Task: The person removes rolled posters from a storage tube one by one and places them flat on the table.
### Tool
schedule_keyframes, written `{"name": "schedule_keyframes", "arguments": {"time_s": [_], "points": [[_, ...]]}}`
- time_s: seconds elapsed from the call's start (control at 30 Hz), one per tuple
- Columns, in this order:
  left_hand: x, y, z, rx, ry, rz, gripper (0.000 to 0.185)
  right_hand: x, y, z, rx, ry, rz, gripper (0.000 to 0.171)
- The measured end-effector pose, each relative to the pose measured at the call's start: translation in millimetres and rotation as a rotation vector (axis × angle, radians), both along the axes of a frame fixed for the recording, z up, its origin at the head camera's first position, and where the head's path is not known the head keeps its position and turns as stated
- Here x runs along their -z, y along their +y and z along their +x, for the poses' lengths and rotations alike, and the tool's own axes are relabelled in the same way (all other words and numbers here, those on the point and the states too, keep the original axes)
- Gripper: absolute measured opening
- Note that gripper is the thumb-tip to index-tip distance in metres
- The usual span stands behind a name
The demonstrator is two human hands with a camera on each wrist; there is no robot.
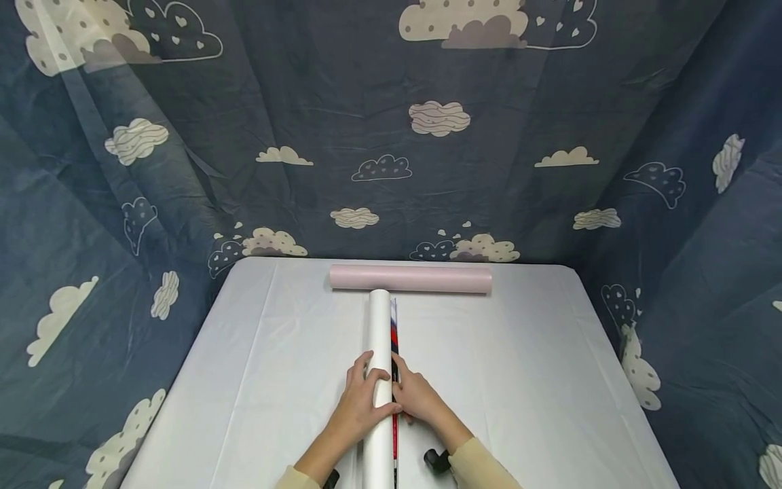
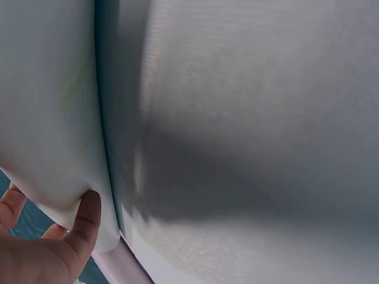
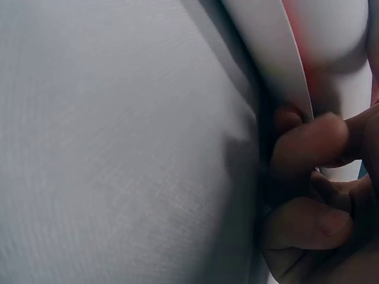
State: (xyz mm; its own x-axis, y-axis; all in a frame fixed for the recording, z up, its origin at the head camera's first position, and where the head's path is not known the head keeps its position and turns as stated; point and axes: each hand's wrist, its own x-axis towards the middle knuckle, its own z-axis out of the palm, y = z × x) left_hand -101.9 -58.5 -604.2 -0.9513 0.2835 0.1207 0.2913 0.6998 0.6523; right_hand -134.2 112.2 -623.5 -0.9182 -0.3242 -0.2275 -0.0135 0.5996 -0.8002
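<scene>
Left hand [image 1: 360, 402] curled over white paper roll [image 1: 379, 339], right hand [image 1: 414, 397] pinching its printed edge, print illegible, pink roll [image 1: 411, 278] beyond

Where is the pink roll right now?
In the head view, the pink roll lies crosswise at the table's far edge, just beyond the white roll's far end.

The white roll [image 1: 379, 353] under both hands looks like smooth matt paper. The tablecloth [image 1: 525, 380] around it is fine-woven cloth, faintly creased.
</scene>
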Motion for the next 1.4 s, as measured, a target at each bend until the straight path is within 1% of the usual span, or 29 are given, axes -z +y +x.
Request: {"name": "schedule_keyframes", "arguments": {"time_s": [0.1,0.17,0.3,0.43,0.53,0.7,0.77,0.8,0.93,1.03,1.17,1.23,1.33,1.4], "points": [[-0.3,-1.3,-0.4,-0.008,-0.016,0.039,0.054,0.7,-1.3,1.1,0.003,0.002,0.007,0.07],[-0.1,-2.0,-0.5,-0.012,-0.014,0.061,0.054,1.4,-2.6,1.7,0.008,0.011,0.025,0.069],[0.4,-3.1,-1.2,-0.016,-0.03,0.097,0.055,1.4,-5.2,3.4,0.026,0.086,0.09,0.065],[0.1,-4.1,-2.3,-0.004,-0.067,0.115,0.064,-0.3,-6.6,6.0,0.04,0.159,0.13,0.063],[1.2,-5.1,-2.6,0.024,-0.037,0.092,0.073,-2.4,-6.2,7.9,0.043,0.18,0.141,0.062],[3.1,-7.3,-4.0,0.084,0.082,-0.024,0.076,-3.2,-5.1,10.6,0.042,0.214,0.15,0.062],[2.7,-7.8,-6.4,0.11,0.113,-0.102,0.078,-2.5,-4.2,11.6,0.046,0.227,0.159,0.063],[1.3,-7.6,-8.0,0.126,0.109,-0.131,0.079,-3.0,-3.5,12.3,0.046,0.236,0.16,0.063],[-2.6,-5.8,-15.5,0.201,0.157,-0.299,0.086,-4.2,1.3,14.3,0.052,0.278,0.184,0.065],[-7.1,-3.0,-19.3,0.259,0.187,-0.365,0.091,-4.3,7.2,16.0,0.05,0.315,0.185,0.066],[-13.1,-0.4,-21.3,0.337,0.184,-0.382,0.092,-2.0,17.2,17.1,0.06,0.344,0.17,0.069],[-15.4,0.1,-21.4,0.375,0.174,-0.372,0.089,-0.5,22.2,16.9,0.075,0.334,0.171,0.071],[-17.5,-0.4,-21.3,0.432,0.147,-0.323,0.081,-0.2,29.6,15.6,0.103,0.286,0.202,0.073],[-18.2,-1.4,-20.7,0.47,0.115,-0.287,0.075,-1.4,34.8,14.8,0.122,0.242,0.211,0.072]]}}
